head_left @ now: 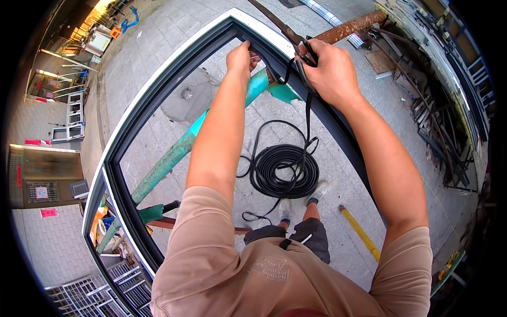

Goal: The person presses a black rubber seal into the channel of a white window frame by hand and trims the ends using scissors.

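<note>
A large window frame (138, 95), white outside and black inside, lies raised before me. My left hand (242, 59) is closed at the inner edge near its far corner, with fingertips pinching a thin black rubber strip (280, 80). My right hand (332, 71) grips black-handled scissors (282, 25) over the frame's right side, the blades pointing up and left. From beside the right hand the strip hangs down to a coil of black rubber strip (259, 179) on the paving by my feet. The right fingertips are partly hidden, so whether they also hold the strip is unclear.
Under the frame runs a green pipe support (168, 162); a rusty pipe (355, 27) juts out beyond the right hand. A yellow pole (360, 232) lies at the right. Scrap metal (430, 119) is piled farther right. Metal grilles (108, 296) are at the lower left.
</note>
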Demonstrator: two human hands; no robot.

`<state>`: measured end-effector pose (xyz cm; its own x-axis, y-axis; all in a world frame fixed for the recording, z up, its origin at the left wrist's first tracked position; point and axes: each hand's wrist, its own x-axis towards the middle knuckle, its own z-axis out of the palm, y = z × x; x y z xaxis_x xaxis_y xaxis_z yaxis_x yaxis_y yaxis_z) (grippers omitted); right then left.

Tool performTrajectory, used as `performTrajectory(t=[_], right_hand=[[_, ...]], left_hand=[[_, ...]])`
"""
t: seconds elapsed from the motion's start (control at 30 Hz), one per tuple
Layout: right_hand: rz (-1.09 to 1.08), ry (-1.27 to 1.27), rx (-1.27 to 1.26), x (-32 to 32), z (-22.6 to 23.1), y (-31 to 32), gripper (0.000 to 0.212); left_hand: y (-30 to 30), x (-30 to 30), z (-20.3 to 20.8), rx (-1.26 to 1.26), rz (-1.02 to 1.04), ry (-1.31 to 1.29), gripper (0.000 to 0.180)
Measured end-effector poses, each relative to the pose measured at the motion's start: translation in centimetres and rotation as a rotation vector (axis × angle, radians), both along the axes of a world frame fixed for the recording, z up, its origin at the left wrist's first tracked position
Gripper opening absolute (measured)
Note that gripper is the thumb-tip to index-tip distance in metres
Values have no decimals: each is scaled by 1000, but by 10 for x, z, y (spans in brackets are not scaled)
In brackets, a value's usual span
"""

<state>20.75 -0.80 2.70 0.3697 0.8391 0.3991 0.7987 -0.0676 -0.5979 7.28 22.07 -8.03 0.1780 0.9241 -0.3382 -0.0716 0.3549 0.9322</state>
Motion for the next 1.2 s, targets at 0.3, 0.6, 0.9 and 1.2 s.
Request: performTrajectory(t=[0.3,0.6,0.9,1.2], right_hand=[[-26,-12,0,1,0,3,27],[-21,-3,4,2,-2,2,24],[-24,-6,-1,2,-1,1,24],[-36,1,32,8,-4,-1,24]], left_hand=[[5,5,-1,43,42,3,33],[7,9,-2,37,81,4,33],[14,6,-8,38,163,3,30],[-55,-13,-10,605,268,19,26]])
